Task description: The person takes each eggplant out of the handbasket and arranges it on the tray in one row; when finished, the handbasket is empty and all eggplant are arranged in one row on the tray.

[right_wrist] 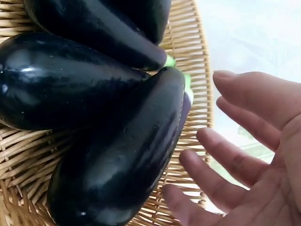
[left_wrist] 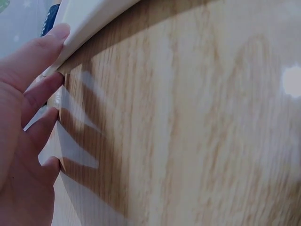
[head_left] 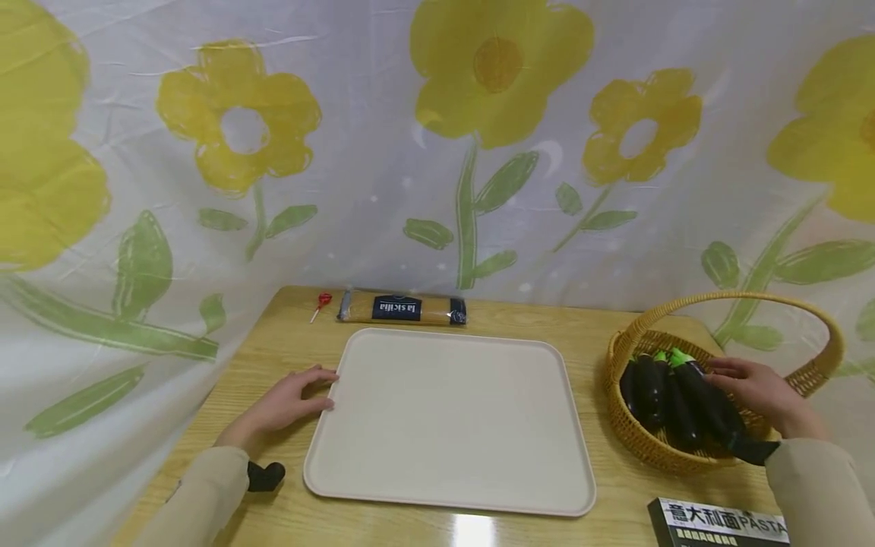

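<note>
Right hand (head_left: 755, 391) spread by eggplants (head_left: 709, 404), frame right; glossy skins could slip. Left hand (head_left: 290, 399), fingers apart, might nudge tray (head_left: 451, 425).

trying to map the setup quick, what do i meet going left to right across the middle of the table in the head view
Left hand → pale tray → wicker basket holding eggplants
</note>
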The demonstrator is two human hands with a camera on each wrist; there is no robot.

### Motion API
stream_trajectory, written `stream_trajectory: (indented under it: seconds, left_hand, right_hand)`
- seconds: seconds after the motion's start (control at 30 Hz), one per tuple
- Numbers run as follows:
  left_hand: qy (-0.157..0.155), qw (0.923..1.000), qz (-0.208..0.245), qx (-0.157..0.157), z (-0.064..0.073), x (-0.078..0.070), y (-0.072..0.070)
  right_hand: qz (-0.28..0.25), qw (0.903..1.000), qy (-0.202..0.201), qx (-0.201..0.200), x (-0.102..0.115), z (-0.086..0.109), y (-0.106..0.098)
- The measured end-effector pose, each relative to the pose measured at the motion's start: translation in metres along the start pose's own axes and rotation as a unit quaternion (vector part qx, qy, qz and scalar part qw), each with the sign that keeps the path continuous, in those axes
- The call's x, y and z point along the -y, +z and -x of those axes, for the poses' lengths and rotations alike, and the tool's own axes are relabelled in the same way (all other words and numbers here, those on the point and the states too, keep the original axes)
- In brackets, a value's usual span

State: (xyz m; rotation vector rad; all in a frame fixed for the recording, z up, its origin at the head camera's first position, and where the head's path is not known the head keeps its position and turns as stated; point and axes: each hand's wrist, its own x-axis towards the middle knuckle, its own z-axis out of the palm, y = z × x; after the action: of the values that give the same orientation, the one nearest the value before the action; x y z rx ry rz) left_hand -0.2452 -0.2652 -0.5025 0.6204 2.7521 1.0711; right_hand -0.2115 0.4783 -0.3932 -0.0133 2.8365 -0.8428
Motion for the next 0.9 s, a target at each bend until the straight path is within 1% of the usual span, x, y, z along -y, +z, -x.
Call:
stream_trajectory:
  seconds: [0.07,0.17,0.3,0.43,0.63,0.9]
  left_hand:
    - [-0.005,1.0000,0.003,0.001,0.000,0.000,0.000]
    - [0.000,1.0000,-0.001,0.001,0.000,-0.001,0.000]
    - [-0.003,1.0000,-0.002,0.000,0.000,0.000,0.001]
    - [-0.009,1.0000,0.003,-0.001,0.000,0.001,0.001]
    - [-0.005,1.0000,0.006,-0.001,-0.001,0.004,0.002]
    - [-0.010,0.9999,0.004,0.002,0.000,0.002,0.001]
  right_hand:
    - [-0.010,0.9999,0.000,0.007,-0.003,-0.003,0.001]
    - [-0.003,0.9997,-0.016,0.018,-0.006,-0.008,0.004]
    - [0.042,0.9975,-0.049,0.028,-0.007,-0.011,0.006]
    - [0.061,0.9955,-0.064,0.033,-0.006,-0.013,0.008]
    - [0.064,0.9946,-0.074,0.036,-0.005,-0.012,0.009]
    - [0.068,0.9889,-0.124,0.046,-0.005,-0.009,0.012]
